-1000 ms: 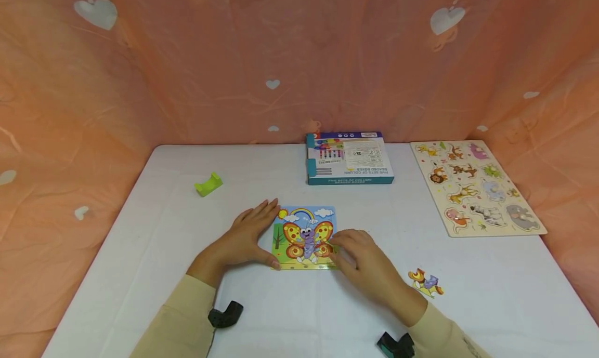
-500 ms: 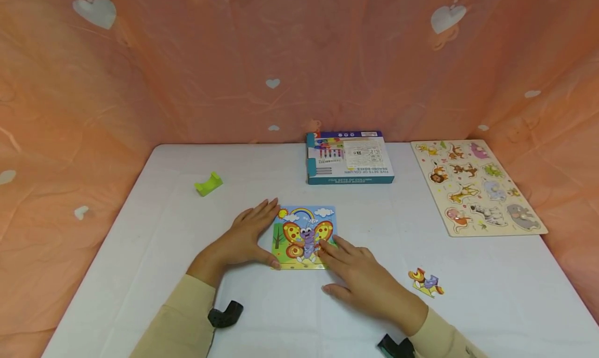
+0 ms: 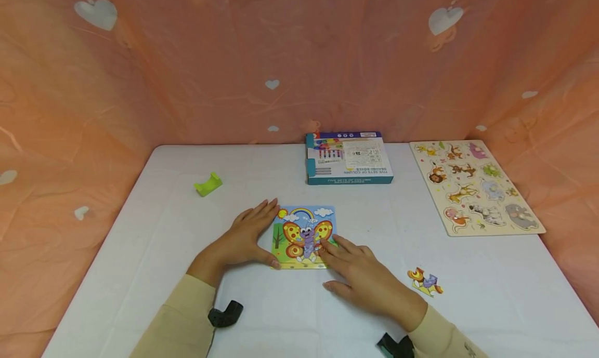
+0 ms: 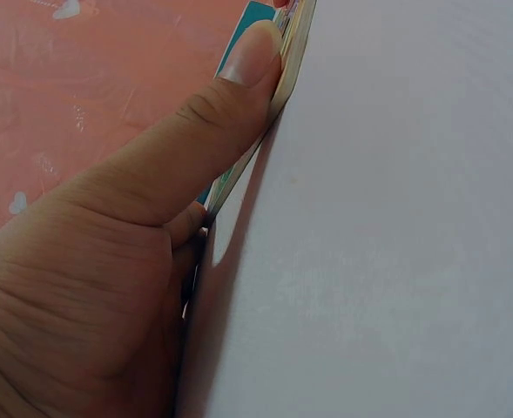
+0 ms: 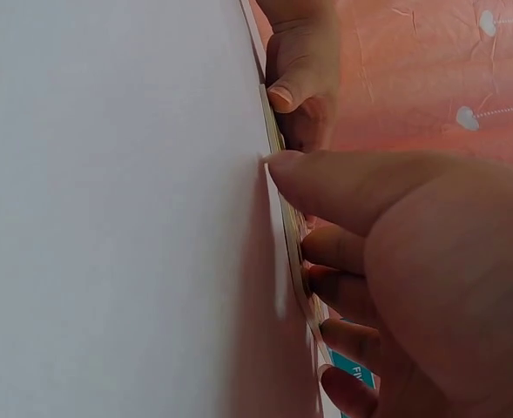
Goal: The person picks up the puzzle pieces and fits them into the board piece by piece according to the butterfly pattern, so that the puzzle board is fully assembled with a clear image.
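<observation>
A small square butterfly puzzle [image 3: 306,238], with a rainbow and sun printed on it, lies flat on the white table between both hands. My left hand [image 3: 243,241] rests along its left side, fingers straight and spread, thumb at the lower left corner. In the left wrist view, the thumb [image 4: 230,96] lies against the puzzle's edge [image 4: 295,65]. Extended fingers of my right hand [image 3: 360,272] rest on the puzzle's right part and hide the lower right wing. In the right wrist view, the puzzle's thin edge [image 5: 286,200] runs beside the fingers.
A horse-shaped puzzle piece [image 3: 425,281] lies right of my right hand. At the back stands a teal and white box [image 3: 349,160]. A wooden animal puzzle board [image 3: 474,189] is at the right, a green plastic piece [image 3: 208,184] at the left.
My right hand has gone from a bent-finger pinch at the puzzle's right edge to fingers laid straight over its right part. My left hand has stayed in place.
</observation>
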Demonstrator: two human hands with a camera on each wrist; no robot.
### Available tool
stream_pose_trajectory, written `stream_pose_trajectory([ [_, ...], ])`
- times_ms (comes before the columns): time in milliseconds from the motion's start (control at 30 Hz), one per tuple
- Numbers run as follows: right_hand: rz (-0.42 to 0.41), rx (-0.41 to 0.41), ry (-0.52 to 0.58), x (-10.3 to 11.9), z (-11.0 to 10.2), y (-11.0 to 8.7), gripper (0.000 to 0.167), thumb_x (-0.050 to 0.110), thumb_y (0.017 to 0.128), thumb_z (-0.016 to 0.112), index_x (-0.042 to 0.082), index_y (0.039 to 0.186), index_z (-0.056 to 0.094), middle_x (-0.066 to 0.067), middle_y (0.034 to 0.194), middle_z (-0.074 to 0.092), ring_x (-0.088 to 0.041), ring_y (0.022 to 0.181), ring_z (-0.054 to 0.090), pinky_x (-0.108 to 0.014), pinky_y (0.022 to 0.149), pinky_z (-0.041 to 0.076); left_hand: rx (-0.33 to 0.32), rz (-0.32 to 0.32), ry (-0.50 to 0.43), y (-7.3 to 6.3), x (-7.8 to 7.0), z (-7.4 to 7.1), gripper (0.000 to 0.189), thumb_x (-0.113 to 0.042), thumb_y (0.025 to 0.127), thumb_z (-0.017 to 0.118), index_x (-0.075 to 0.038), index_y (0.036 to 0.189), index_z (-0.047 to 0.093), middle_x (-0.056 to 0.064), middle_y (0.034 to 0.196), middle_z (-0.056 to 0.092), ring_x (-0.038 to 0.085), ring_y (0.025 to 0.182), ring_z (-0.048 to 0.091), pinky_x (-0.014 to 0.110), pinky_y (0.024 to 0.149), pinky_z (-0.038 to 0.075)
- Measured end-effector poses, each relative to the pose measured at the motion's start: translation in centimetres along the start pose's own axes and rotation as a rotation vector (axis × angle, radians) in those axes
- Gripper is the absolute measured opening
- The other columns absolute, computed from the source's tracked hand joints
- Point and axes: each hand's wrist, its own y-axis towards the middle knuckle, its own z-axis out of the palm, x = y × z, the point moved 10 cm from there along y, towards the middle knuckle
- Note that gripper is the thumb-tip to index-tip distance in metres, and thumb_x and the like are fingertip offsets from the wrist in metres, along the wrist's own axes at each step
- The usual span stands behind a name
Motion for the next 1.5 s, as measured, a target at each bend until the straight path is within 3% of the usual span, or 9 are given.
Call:
stream_pose_trajectory([
  [400,0.012,0.019,0.078,-0.7,0.3,-0.2,0.069,0.043,0.105,0.074,0.010,0.162,0.054,-0.005,0.173,0.039,-0.034,0.162,0.026,-0.058,0.114,0.041,0.002,0.001,-0.010,-0.1,-0.2,0.0,0.138,-0.057,0.067,0.101,-0.002,0.171,0.029,0.010,0.180,0.017,0.032,0.166,0.005,0.059,0.130,0.006],
  [633,0.068,-0.073,0.354,-2.6,-1.4,-1.3,0.067,0.042,0.105,0.075,0.016,0.163,0.054,-0.004,0.174,0.036,-0.032,0.160,0.031,-0.061,0.123,0.031,0.002,0.003,-0.009,-0.2,-0.2,-0.1,0.138,-0.058,0.068,0.100,-0.002,0.171,0.029,0.011,0.180,0.017,0.032,0.166,0.005,0.059,0.130,0.006],
  [700,0.068,-0.118,0.437,-3.1,-2.4,-1.6,0.065,0.037,0.104,0.076,0.014,0.161,0.055,-0.005,0.172,0.041,-0.031,0.157,0.036,-0.058,0.123,0.032,0.002,0.001,-0.008,-0.2,-0.2,-0.1,0.138,-0.058,0.068,0.100,-0.002,0.171,0.029,0.010,0.180,0.017,0.032,0.166,0.005,0.059,0.130,0.006],
  [800,0.038,-0.191,0.556,-4.0,-3.7,-2.3,0.059,0.022,0.105,0.076,0.007,0.158,0.057,-0.009,0.163,0.053,-0.031,0.149,0.049,-0.050,0.117,0.045,0.002,-0.002,-0.008,-0.1,-0.2,-0.1,0.138,-0.058,0.067,0.100,-0.003,0.171,0.029,0.010,0.180,0.017,0.032,0.166,0.004,0.059,0.130,0.006],
  [967,-0.043,-0.268,0.805,-6.0,-5.4,-3.7,0.044,0.005,0.113,0.053,-0.004,0.157,0.052,-0.027,0.151,0.058,-0.035,0.132,0.063,-0.035,0.103,0.056,0.000,-0.009,-0.004,-0.1,-0.1,0.0,0.138,-0.059,0.067,0.100,-0.004,0.172,0.028,0.009,0.180,0.017,0.031,0.166,0.004,0.059,0.130,0.006],
  [1100,-0.085,-0.283,1.026,-7.6,-6.6,-5.2,0.050,0.022,0.121,0.029,-0.004,0.162,0.044,-0.030,0.153,0.054,-0.035,0.135,0.061,-0.038,0.104,0.056,0.002,-0.012,-0.005,-0.1,-0.1,0.0,0.138,-0.059,0.068,0.100,-0.004,0.172,0.028,0.009,0.180,0.016,0.032,0.166,0.004,0.059,0.130,0.006],
  [1200,-0.104,-0.290,1.166,-8.7,-7.3,-6.3,0.058,0.033,0.122,0.022,-0.001,0.165,0.041,-0.022,0.157,0.054,-0.034,0.140,0.058,-0.040,0.108,0.053,0.002,-0.012,-0.007,-0.1,0.0,0.0,0.137,-0.059,0.068,0.100,-0.004,0.172,0.028,0.009,0.180,0.016,0.031,0.166,0.004,0.059,0.130,0.006],
  [1333,-0.082,-0.331,1.232,-10.2,-7.7,-8.0,0.062,0.039,0.121,0.021,0.000,0.165,0.040,-0.020,0.155,0.056,-0.033,0.139,0.058,-0.039,0.111,0.050,0.005,-0.015,-0.007,-0.1,0.1,0.1,0.137,-0.058,0.068,0.100,-0.005,0.172,0.027,0.008,0.180,0.015,0.031,0.166,0.003,0.058,0.130,0.006],
  [1500,0.010,-0.351,1.183,-11.7,-7.3,-9.9,0.057,0.030,0.121,0.018,-0.001,0.165,0.040,-0.021,0.152,0.058,-0.030,0.136,0.060,-0.032,0.112,0.048,0.003,-0.015,-0.005,-0.1,0.0,0.1,0.137,-0.058,0.068,0.100,-0.004,0.172,0.028,0.009,0.180,0.016,0.031,0.166,0.004,0.059,0.130,0.006],
])
